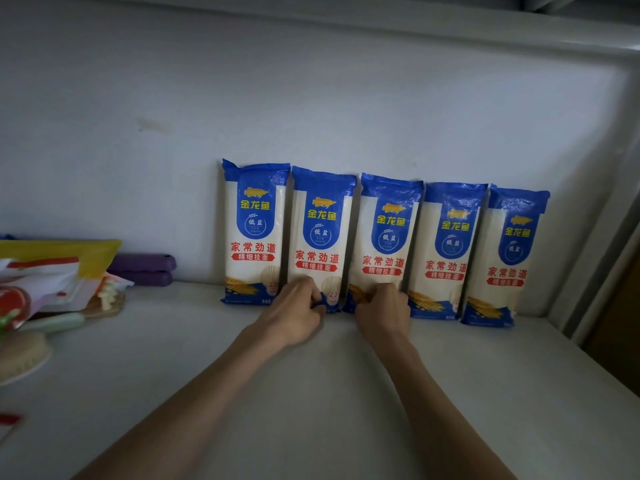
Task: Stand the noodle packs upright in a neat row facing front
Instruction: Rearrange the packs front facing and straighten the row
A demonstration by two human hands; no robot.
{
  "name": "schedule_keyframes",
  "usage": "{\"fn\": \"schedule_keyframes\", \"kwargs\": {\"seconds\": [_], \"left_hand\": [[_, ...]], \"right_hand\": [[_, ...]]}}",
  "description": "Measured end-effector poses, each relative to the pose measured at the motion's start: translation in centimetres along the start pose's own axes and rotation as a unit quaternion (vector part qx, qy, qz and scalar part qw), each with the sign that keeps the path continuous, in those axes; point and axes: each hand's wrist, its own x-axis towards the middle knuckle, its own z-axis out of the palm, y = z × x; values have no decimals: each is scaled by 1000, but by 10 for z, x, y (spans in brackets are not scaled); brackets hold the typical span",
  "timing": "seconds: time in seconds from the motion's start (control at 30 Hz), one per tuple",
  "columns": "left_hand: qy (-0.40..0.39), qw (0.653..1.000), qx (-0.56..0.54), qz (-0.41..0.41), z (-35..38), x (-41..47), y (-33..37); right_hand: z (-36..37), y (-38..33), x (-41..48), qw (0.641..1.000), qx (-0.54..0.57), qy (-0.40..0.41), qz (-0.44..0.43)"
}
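Head view shows five noodle packs (381, 240) standing tall, long side up, fronts facing out, leaning on the wall (173, 133) so they stay up. Left hand (294, 310) pinches the second pack's bottom; right hand (382, 306) pinches the third pack's bottom, likely to line them up.

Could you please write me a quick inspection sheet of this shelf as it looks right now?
Surface: pale shelf, bare in front of the row.
Job's things: five noodle packs upright against the back wall, fronts facing out, side by side.
Clutter: purple items, yellow and red packets, a plate at the left.
Hands: left hand at the second pack's base; right hand at the third pack's base; grip unclear.
Cables: nothing seen.
Surroundings: side panel at the right.
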Motion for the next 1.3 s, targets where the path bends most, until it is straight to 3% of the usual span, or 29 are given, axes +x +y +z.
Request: {"fn": "schedule_keyframes", "kwargs": {"seconds": [0.47,0.57,0.67,0.73,1.3], "left_hand": [[-19,999,43,9,8,-1,-3],[67,997,22,-21,4,0,-3],[210,975,-20,-75,-2,3,-5],[251,962,-32,-103,-4,3,-4],[267,956,-111,-53,3,7,-4]], "right_hand": [[0,2,1,999,37,-6,-23],[-2,-1,0,999,22,-22,-14],[-7,-6,0,1000,-2,-30,-3],[-8,-11,0,1000,-2,-30,-2],[-12,-15,0,998,29,-43,20]]}}
